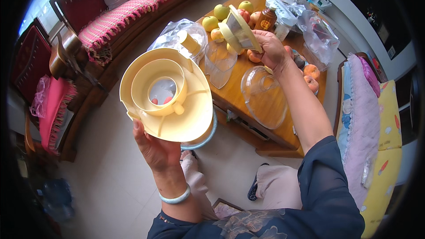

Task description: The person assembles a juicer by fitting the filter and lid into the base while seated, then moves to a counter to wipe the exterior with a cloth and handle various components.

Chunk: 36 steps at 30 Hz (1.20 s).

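My left hand [160,148] holds up a cream-yellow plastic juicer housing [197,111], with a round collar and an open middle. Two fingertips show through that opening. Over the table, my right hand [271,48] grips the rim of a juicer strainer [238,30], tilted on its side, with mesh walls and yellow rings. Below it lies a clear domed lid [261,93] at the table's near edge. A clear plastic jug-like piece [220,64] rests between the housing and the lid, near a short yellow cylinder [189,43] on clear plastic.
The wooden table [241,81] bears green apples [222,12], peaches [311,71], a brown bottle [266,18] and plastic bags [319,33]. A light-blue-rimmed container [208,135] stands below the housing. A sofa [128,15] is at left, a padded seat [365,106] at right.
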Available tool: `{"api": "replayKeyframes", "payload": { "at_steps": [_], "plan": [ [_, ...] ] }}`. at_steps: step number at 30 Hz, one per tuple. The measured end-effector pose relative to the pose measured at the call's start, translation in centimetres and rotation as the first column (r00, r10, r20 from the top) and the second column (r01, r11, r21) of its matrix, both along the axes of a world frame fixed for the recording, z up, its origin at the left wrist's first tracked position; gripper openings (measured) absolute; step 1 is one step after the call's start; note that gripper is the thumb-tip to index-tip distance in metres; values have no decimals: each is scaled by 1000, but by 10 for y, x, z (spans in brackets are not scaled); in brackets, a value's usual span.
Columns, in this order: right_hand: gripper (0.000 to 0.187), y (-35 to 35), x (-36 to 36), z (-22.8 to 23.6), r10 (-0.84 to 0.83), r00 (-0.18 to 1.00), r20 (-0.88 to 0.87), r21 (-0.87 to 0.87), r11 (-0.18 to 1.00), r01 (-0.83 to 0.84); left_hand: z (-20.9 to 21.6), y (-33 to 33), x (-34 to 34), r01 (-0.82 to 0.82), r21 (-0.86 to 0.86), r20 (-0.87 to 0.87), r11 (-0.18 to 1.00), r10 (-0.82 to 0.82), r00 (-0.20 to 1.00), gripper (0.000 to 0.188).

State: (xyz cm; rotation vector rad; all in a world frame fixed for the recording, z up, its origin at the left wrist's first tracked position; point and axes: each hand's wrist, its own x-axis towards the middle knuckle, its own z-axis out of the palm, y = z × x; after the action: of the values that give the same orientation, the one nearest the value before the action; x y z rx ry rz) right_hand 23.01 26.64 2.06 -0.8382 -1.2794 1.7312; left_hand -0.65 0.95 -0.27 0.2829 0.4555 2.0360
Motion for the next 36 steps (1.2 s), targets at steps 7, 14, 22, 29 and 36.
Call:
{"api": "replayKeyframes", "payload": {
  "at_steps": [7, 14, 22, 29, 36],
  "plan": [
    [28, -114, 12, -19, 152, 795, -587, -179, 933, -311, -3, -2, -3, -6, 2, 7, 1000, 6, 1000, 57],
    [41, -186, 18, -31, -51, 720, -693, -390, 865, -315, -8, -1, -3, 61, 81, 36, 995, -64, 997, 49],
    [46, -215, 26, -37, -201, 770, -606, -553, 802, -226, -10, -3, -7, 87, 106, 58, 991, -93, 994, 48],
    [16, -256, 83, -69, 134, 608, 783, -95, 991, -95, -5, -2, -3, 29, 32, 37, 999, -30, 999, 57],
    [15, -252, 94, -4, -168, 896, 410, -23, 981, 194, -8, -2, 3, 156, 75, -151, 985, -143, 978, 67]
  ]
}}
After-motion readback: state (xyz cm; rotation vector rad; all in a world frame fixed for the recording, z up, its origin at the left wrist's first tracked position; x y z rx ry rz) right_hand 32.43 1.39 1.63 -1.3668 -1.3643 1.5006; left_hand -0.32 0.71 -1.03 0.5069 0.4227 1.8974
